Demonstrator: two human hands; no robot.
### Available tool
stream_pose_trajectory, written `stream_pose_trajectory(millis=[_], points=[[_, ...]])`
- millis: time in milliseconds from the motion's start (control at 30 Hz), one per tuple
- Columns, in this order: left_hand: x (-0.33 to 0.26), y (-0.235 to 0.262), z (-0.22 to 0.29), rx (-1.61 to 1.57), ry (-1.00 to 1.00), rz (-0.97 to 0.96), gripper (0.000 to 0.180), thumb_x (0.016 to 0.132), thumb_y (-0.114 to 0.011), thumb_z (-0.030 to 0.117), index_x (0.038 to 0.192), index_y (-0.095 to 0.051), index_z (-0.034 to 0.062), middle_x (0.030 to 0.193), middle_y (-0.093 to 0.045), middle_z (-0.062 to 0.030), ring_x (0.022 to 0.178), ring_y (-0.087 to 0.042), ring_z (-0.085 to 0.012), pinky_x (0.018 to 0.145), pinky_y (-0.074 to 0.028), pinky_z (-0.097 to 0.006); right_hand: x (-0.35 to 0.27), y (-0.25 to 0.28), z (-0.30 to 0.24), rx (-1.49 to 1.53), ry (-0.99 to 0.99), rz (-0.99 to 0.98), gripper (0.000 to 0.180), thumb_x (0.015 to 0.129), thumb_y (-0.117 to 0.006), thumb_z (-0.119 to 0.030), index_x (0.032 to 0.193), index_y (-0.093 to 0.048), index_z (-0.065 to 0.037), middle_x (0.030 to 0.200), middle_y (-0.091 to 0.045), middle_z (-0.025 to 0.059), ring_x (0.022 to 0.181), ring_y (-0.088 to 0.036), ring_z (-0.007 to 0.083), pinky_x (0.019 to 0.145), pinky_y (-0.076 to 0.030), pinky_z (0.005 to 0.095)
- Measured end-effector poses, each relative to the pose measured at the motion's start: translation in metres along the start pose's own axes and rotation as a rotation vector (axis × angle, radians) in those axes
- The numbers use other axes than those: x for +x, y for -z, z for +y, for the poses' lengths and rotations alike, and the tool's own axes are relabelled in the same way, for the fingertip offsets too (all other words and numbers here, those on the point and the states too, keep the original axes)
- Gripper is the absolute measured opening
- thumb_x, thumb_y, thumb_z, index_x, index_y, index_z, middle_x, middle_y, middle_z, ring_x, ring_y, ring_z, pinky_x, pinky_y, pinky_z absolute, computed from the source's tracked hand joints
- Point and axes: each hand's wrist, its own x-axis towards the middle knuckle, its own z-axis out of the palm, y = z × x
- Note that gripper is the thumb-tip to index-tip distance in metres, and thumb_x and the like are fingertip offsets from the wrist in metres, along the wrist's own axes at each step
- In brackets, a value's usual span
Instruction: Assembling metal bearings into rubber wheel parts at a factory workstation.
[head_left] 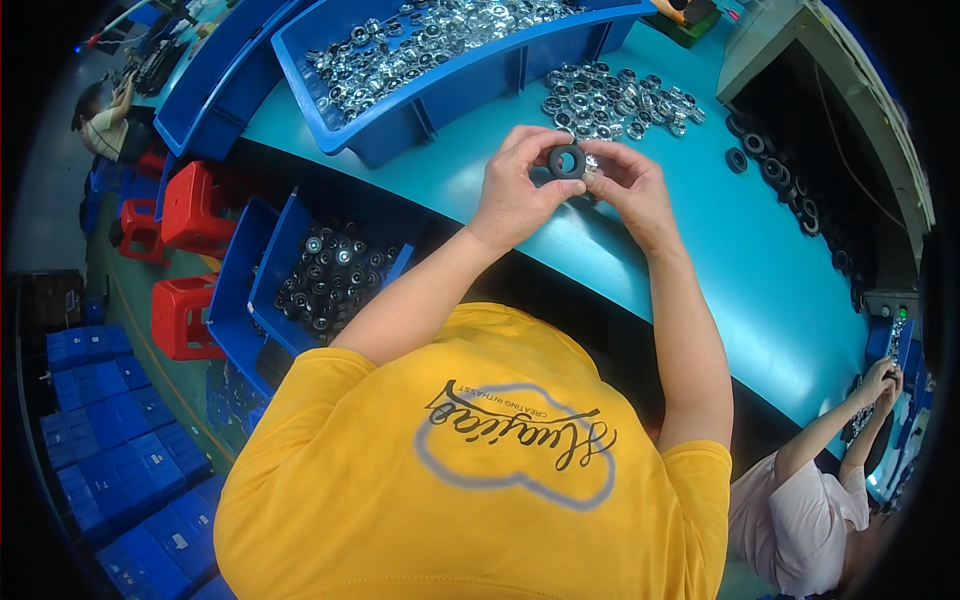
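Note:
Above the near edge of the turquoise table, both my hands are raised close together. My left hand (pixel 518 188) pinches a small black rubber tyre (pixel 567 174) between thumb and fingers, its round hole facing me. Closed fingers of my right hand (pixel 634 192) hold a small shiny chrome wheel rim (pixel 591 163) right beside the tyre. Part of the rim is hidden by my fingers and the tyre. Just beyond my hands, a loose pile of chrome rims (pixel 610 100) lies on the table.
A large blue bin (pixel 430 95) of chrome rims stands on the table. Black tyres (pixel 775 175) lie near a grey machine housing (pixel 850 90) at right. Lower left, a blue crate (pixel 262 285) holds black-and-chrome wheels. Red stools (pixel 185 315) stand at left; a co-worker (pixel 805 510) works at lower right.

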Motion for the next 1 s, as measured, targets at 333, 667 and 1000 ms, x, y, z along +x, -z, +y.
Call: stream_pose_trajectory(millis=[333,667,1000], points=[[0.000,0.001,0.001,0.030,0.059,-0.010,0.049,0.076,-0.086,0.005,0.120,-0.064,-0.0017,0.117,-0.057,-0.0086,0.101,-0.066,-0.0170,0.089,-0.056,-0.030,-0.001,-0.005,0.001,0.016,0.106,0.018,0.039,0.083,-0.074,-0.002,0.121,-0.070,-0.008,0.101,-0.066,-0.0007,0.078,-0.058,0.0049,0.069,-0.049,0.0212],[-0.002,0.000,-0.004,-0.033,0.057,0.054,0.050,0.079,-0.083,0.002,0.123,-0.061,-0.0042,0.115,-0.055,-0.0070,0.098,-0.063,-0.0143,0.086,-0.057,-0.028,-0.009,-0.016,-0.014,-0.595,0.424,0.068,0.046,0.079,-0.074,0.000,0.122,-0.072,-0.017,0.096,-0.065,0.0020,0.074,-0.058,0.0097,0.060,-0.049,0.0239],[-0.003,0.000,0.001,-0.068,0.072,0.126,0.050,0.079,-0.080,-0.004,0.125,-0.060,-0.0046,0.116,-0.054,-0.0075,0.098,-0.063,-0.0142,0.086,-0.057,-0.028,-0.014,-0.021,-0.016,-0.665,0.457,0.082,0.050,0.076,-0.075,0.002,0.123,-0.070,-0.016,0.097,-0.066,0.0036,0.067,-0.058,0.0114,0.059,-0.050,0.0259]])
